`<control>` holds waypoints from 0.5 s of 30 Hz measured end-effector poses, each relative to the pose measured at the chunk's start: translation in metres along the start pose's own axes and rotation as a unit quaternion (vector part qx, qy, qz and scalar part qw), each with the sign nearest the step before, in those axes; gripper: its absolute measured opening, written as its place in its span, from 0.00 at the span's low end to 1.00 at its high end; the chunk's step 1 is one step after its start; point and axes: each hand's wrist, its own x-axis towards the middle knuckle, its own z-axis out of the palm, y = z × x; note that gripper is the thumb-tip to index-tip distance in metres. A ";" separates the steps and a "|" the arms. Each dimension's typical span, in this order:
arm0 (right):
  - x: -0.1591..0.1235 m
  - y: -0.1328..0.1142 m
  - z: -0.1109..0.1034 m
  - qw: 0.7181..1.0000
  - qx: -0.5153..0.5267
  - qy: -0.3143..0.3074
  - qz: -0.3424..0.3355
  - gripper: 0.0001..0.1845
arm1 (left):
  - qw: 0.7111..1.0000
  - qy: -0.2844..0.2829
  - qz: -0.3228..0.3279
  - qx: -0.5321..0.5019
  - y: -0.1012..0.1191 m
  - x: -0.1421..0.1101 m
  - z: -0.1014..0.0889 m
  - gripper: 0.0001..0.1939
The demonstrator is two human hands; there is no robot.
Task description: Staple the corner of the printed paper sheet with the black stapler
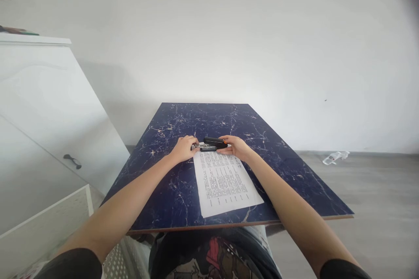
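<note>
Blue tabletop (183,124), hands (185,148) (238,147) on opened stapler (214,142), paper (224,183)

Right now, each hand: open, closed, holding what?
Left hand: fingers at the stapler's metal end; grip can't be told.
Right hand: closed on its black end.

Blue tabletop (183,124) (white-veined) looks smooth, glossy.

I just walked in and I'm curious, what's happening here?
A person is handling a black stapler with an orange detail, its top apparently raised from the metal part. The left hand is at the metal end, the right hand at the other. White printed paper lies on the dark blue marbled table.
</note>
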 end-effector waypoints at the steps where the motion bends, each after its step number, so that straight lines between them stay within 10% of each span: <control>1: 0.000 0.001 0.001 0.999 -0.038 0.011 -0.014 0.22 | 1.000 0.002 -0.001 0.000 0.000 0.000 0.000 0.06; 8: 0.003 0.005 0.002 0.891 -0.395 0.061 -0.214 0.19 | 1.000 0.003 -0.010 -0.003 -0.005 0.002 0.001 0.05; 15: 0.008 0.008 -0.005 0.856 -0.455 0.061 -0.237 0.19 | 0.999 -0.006 -0.030 -0.012 -0.021 0.003 -0.006 0.05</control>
